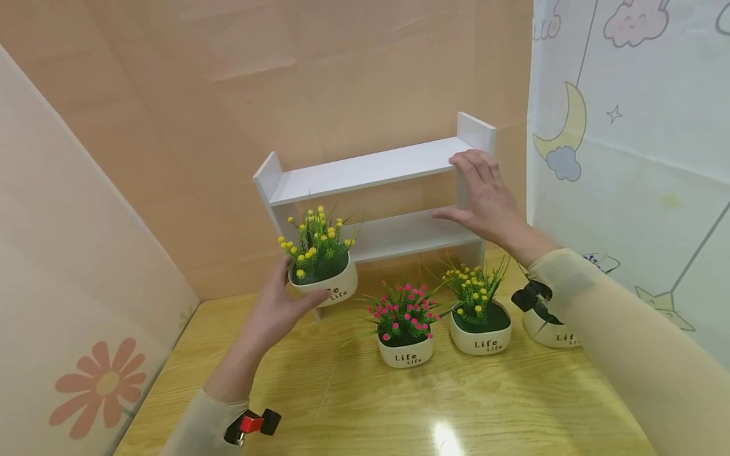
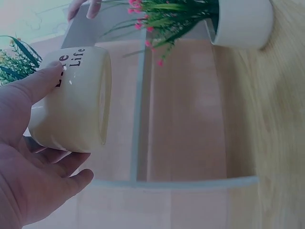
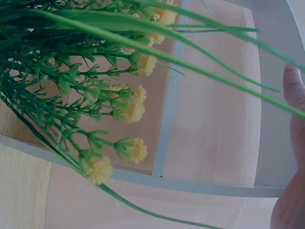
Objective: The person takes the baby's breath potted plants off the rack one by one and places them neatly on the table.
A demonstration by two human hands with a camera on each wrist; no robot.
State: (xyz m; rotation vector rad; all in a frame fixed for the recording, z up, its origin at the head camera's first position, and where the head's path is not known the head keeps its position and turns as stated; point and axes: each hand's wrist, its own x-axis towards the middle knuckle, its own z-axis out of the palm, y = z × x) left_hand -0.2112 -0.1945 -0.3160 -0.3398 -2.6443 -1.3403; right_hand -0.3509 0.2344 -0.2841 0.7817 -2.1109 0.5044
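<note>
My left hand (image 1: 276, 310) holds a cream square pot (image 1: 344, 278) of yellow flowers, raised in front of the left end of a white two-tier shelf (image 1: 371, 168). In the left wrist view the thumb lies across the pot's lettering, with fingers around the far side. My right hand (image 1: 487, 202) rests at the shelf's right end. Its fingertips lie at the upper board's front edge, and the thumb extends leftward over the lower board (image 1: 399, 234). In the right wrist view, yellow flowers (image 3: 135, 112) and long green blades cover much of the shelf.
On the wooden table (image 1: 365, 405) stand a pink-flowered pot (image 1: 405, 356), a yellow-flowered pot (image 1: 481, 342) and another cream pot (image 1: 550, 334), partly hidden by the right sleeve. Behind the shelf is an orange-beige backdrop (image 1: 342, 76); patterned sheets flank both sides.
</note>
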